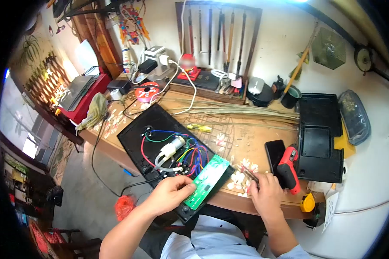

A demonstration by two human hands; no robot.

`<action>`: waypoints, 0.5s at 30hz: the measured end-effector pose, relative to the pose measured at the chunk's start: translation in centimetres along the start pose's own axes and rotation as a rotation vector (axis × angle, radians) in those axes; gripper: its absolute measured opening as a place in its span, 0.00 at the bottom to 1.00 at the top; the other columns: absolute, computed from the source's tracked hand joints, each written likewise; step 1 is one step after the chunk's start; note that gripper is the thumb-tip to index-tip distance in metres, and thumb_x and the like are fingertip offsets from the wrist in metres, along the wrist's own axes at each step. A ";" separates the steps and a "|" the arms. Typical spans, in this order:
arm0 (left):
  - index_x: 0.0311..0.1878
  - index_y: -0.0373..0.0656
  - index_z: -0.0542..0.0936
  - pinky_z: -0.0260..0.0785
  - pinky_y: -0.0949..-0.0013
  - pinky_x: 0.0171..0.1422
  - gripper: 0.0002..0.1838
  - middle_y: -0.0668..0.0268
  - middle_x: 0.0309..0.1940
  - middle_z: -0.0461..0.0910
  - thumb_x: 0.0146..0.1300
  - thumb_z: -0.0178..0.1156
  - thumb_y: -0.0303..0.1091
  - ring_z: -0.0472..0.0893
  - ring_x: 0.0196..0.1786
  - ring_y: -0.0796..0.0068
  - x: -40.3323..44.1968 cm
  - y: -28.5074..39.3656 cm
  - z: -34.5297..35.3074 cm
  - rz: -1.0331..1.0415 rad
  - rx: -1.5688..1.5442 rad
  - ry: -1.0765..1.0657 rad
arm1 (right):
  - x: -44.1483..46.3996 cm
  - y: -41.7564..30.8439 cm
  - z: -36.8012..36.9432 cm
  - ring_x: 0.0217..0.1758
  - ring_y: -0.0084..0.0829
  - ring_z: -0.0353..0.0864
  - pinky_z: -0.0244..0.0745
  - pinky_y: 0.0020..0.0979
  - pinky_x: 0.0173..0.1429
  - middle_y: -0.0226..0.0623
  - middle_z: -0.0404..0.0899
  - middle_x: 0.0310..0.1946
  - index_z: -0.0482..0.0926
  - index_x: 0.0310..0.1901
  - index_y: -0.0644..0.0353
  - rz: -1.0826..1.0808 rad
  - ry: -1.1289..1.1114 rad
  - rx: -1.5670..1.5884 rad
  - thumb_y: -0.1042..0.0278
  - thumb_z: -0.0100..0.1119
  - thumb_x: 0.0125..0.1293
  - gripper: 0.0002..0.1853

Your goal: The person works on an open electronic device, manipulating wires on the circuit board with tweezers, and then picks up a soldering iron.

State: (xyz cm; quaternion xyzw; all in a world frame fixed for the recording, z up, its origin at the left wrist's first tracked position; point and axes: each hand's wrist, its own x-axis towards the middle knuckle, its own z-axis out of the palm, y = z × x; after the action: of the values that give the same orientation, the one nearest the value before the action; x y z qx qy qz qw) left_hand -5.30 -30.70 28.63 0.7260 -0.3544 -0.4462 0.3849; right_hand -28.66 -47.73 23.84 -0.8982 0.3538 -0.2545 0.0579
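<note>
My left hand (172, 194) pinches the lower left edge of a green circuit board (209, 181) between thumb and fingers. The board lies slanted over the right end of an open black device housing (132, 134). Inside the housing sit a small motor pump (172, 147) with a clear tube and a tangle of coloured wires (196, 157). To the right of the board, my right hand (267, 192) is closed around what look like slim dark tweezers (250, 173), their tips pointing up and left over pale petal-like scraps (237, 179).
Beside my right hand lie a black phone (275, 155), a red cordless tool (288, 170) and a yellow tape measure (307, 203). Behind them is a black case part (320, 138). Long dry strips (246, 111) and a yellow-green tool (199, 128) lie farther back. A black cable (95, 157) hangs off the left edge.
</note>
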 end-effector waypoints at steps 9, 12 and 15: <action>0.61 0.34 0.66 0.71 0.60 0.55 0.45 0.49 0.45 0.78 0.46 0.75 0.51 0.80 0.50 0.54 -2.4 3.3 0.5 0.077 0.442 0.041 | 0.1 0.7 0.6 0.36 0.46 0.78 0.74 0.44 0.40 0.44 0.76 0.32 0.78 0.38 0.61 0.026 0.004 0.084 0.70 0.60 0.56 0.08; 0.58 0.36 0.70 0.73 0.57 0.52 0.33 0.47 0.43 0.79 0.53 0.70 0.44 0.81 0.46 0.48 -2.6 2.4 0.8 0.110 0.489 0.178 | -0.1 0.4 0.4 0.34 0.48 0.80 0.75 0.43 0.40 0.45 0.79 0.31 0.77 0.38 0.63 0.241 -0.055 0.330 0.71 0.58 0.58 0.08; 0.53 0.33 0.78 0.75 0.68 0.43 0.18 0.54 0.40 0.80 0.66 0.59 0.36 0.83 0.36 0.67 -2.4 1.4 0.0 0.302 0.328 0.339 | -0.5 0.3 0.8 0.32 0.47 0.83 0.76 0.41 0.38 0.48 0.81 0.30 0.75 0.38 0.65 0.345 -0.071 0.549 0.71 0.57 0.61 0.07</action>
State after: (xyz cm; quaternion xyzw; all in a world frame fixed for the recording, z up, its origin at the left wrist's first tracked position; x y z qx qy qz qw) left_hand -6.39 -29.32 30.75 0.7820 -0.4564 -0.1926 0.3783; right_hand -28.76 -47.66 22.89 -0.7842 0.4168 -0.2952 0.3524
